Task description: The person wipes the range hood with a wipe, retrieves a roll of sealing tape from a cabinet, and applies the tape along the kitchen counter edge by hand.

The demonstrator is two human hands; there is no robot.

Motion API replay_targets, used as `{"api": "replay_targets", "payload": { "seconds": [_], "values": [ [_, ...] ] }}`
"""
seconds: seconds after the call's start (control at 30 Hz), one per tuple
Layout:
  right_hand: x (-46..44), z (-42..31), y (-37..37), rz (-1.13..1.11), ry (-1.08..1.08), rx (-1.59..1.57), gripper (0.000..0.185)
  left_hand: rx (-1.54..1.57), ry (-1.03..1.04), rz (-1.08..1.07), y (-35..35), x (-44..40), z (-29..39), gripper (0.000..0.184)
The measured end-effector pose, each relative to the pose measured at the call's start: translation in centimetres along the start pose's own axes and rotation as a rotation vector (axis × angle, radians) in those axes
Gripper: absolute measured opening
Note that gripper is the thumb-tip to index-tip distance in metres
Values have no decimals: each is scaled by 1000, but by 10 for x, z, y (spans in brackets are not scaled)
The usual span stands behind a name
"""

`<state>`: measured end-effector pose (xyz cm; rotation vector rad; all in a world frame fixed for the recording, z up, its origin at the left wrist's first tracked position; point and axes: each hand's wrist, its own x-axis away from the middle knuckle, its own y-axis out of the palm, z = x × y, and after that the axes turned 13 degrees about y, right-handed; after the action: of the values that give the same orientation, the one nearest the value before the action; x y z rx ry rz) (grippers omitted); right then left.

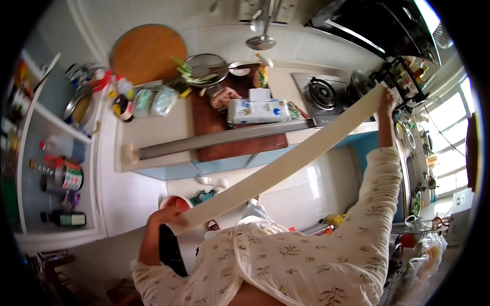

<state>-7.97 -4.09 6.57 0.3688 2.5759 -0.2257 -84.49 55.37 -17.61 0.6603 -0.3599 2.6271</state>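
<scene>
A long cream-coloured strip stretches diagonally between my two hands, in front of the counter. My left hand is closed on its lower left end. At the upper right, near the stove, my right hand grips the other end. Behind the strip, a long metal bar lies across the counter and over a dark brown cutting board. A pack of wipes sits on the board beside a piece of raw meat.
A gas stove is at the back right. A strainer with green vegetables, a round wooden board and a spray bottle stand along the wall. Shelves with bottles are on the left; a red-and-white bowl is low down.
</scene>
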Motion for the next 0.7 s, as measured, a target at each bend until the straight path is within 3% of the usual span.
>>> {"api": "replay_targets", "payload": {
  "seconds": [0.03, 0.1, 0.13, 0.17, 0.2, 0.23, 0.27, 0.3, 0.33, 0.43, 0.6, 0.7],
  "values": [
    [-4, 49, 0, -16, -75, -19, 27, 47, -62, 75, -12, 14, 28, 38],
    [67, 32, 20, -47, 316, -101, 21, 115, -195, 197, -36, 28, 51, 42],
    [69, 90, 19, -87, 301, -97, 20, 241, -137, 299, -46, 34, 49, 44],
    [101, 77, 30, -145, 351, -102, 20, 369, -81, 402, -55, 44, 43, 47],
    [121, 78, 37, -199, 448, 35, 16, 338, -97, 504, -64, 56, 33, 46],
    [137, 101, 43, -228, 552, -35, 11, 306, -112, 606, -73, 66, 27, 47],
    [148, 125, 46, -259, 641, 72, 18, 329, -234, 750, -81, 77, 28, 49],
    [166, 129, 55, -247, 772, -16, 32, 349, -360, 893, -86, 85, 37, 50],
    [179, 147, 62, -246, 815, 76, 29, 343, -369, 989, -88, 89, 57, 52],
    [208, 158, 79, -437, 790, 158, 22, 303, -374, 1222, -99, 99, 77, 54],
    [231, 173, 104, -418, 818, 106, 16, 202, -277, 1439, -135, 100, 74, 49],
    [233, 179, 112, -424, 663, 236, 16, 202, -195, 1450, -155, 79, 99, 48]
  ]
}}
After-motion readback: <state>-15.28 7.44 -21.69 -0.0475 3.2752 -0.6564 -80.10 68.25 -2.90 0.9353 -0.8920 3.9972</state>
